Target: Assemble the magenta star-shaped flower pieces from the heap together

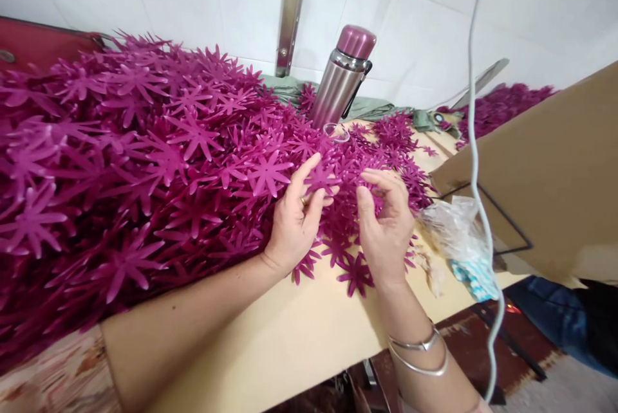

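Observation:
My left hand [297,223], with a ring on one finger, curls around a magenta star-shaped artificial flower piece [322,177] at its fingertips. The index finger is raised, and the thumb touches the lower edge of the piece. To its right, my right hand [386,220] has its fingers bent, thumb and forefinger tips close together; whatever is between them is too small to make out. Two silver bangles [419,355] circle that wrist. Both hands are over a large heap of the same magenta flower pieces [193,136]. A loose flower piece [356,273] lies on the tabletop between my wrists.
A steel thermos [340,78] with a purple cap stands behind the heap. A white cord [474,162] hangs down on the right, in front of a cardboard box [545,175]. Clear plastic wrap [454,223] lies on the pale table [309,336]. White tiled wall [410,20] rises behind.

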`<state>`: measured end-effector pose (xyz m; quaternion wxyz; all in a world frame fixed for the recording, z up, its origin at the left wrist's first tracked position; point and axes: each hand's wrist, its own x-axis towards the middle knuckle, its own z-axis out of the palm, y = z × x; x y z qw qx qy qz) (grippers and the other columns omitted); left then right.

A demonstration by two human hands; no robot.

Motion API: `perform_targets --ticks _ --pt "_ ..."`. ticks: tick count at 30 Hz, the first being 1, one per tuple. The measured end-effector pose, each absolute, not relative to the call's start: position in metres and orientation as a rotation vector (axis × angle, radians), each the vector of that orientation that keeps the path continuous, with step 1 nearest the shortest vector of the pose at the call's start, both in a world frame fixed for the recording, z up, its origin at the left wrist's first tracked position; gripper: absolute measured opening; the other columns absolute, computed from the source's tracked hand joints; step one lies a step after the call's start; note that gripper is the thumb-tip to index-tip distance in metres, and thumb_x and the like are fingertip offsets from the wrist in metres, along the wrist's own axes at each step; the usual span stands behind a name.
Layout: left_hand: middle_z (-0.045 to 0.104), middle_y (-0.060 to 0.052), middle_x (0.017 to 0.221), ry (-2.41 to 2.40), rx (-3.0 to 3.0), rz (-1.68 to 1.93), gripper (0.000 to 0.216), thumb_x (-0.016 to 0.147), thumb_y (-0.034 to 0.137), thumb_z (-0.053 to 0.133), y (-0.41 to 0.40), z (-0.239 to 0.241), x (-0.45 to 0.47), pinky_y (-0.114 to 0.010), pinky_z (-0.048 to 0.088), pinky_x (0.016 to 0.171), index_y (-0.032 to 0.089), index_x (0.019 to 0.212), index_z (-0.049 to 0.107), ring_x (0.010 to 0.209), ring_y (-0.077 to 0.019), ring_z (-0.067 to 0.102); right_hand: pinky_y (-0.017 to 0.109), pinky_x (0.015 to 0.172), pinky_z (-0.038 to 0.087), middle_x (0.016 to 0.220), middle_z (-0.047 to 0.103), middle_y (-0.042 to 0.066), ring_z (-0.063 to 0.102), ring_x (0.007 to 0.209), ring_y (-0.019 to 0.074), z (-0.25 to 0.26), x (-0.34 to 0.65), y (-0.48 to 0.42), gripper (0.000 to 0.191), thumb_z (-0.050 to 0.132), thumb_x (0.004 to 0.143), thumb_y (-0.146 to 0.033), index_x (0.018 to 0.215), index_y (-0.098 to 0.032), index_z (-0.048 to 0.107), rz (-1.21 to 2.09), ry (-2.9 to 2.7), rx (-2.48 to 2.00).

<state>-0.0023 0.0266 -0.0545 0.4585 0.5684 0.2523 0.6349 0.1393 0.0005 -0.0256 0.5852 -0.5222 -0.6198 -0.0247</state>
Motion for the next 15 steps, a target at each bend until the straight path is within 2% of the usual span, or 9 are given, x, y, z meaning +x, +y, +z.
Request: perform_targets --ticks 2,4,7,9,12,15 --pt "0.077 -0.007 0.115 0.58 1.331 1.496 0.065 0.101 0.03 0.063 0.026 -0.056 0.0 -0.03 0.061 0.094 0.03 0.159 0.035 0.096 -0.017 0.076 0.047 0.111 0.048 0.124 0.069 0.008 0.063 0.122 0.0248 -0.027 0.137 0.001 0.026 0.07 0.095 -0.033 0.12 -0.026 0.068 0.08 -1.46 -1.193" --pt "0.078 -0.005 0.105 0.554 1.265 1.447 0.064 0.098 0.026 0.067 0.028 -0.059 0.001 -0.031 0.06 0.095 0.028 0.156 0.038 0.095 -0.0165 0.076 0.043 0.106 0.052 0.125 0.068 0.008 0.065 0.118 0.0236 -0.029 0.136 0.002 0.036 0.075 0.091 -0.033 0.125 -0.026 0.065 0.25 -1.433 -1.171" --pt "0.078 -0.005 0.106 0.497 1.174 1.395 0.039 0.093 0.023 0.071 0.032 -0.062 0.002 -0.032 0.057 0.1 0.022 0.129 0.057 0.103 -0.0177 0.075 0.039 0.101 0.054 0.117 0.07 0.005 0.067 0.109 0.0207 -0.033 0.136 0.006 0.039 0.079 0.087 -0.03 0.123 -0.026 0.065 0.452 -1.367 -1.125" --pt "0.078 -0.005 0.107 0.463 1.165 1.354 0.025 0.09 0.022 0.074 0.035 -0.064 0.003 -0.031 0.056 0.102 0.019 0.112 0.063 0.106 -0.0174 0.074 0.037 0.098 0.055 0.111 0.07 0.003 0.067 0.104 0.0195 -0.036 0.138 0.009 0.037 0.08 0.086 -0.029 0.12 -0.026 0.066 0.537 -1.336 -1.124" --pt "0.077 -0.005 0.108 0.471 1.189 1.321 0.018 0.091 0.023 0.073 0.036 -0.065 0.004 -0.029 0.057 0.099 0.017 0.107 0.067 0.103 -0.0157 0.073 0.035 0.092 0.056 0.103 0.069 0.002 0.066 0.096 0.018 -0.038 0.139 0.01 0.033 0.079 0.086 -0.027 0.117 -0.026 0.067 0.553 -1.313 -1.136" --pt "0.076 -0.004 0.099 0.496 1.167 1.305 0.016 0.092 0.029 0.072 0.036 -0.063 0.003 -0.028 0.06 0.09 0.017 0.102 0.069 0.092 -0.014 0.073 0.038 0.093 0.056 0.113 0.067 0.004 0.066 0.101 0.0195 -0.035 0.138 0.008 0.037 0.079 0.086 -0.025 0.121 -0.027 0.065 0.351 -1.358 -1.152"
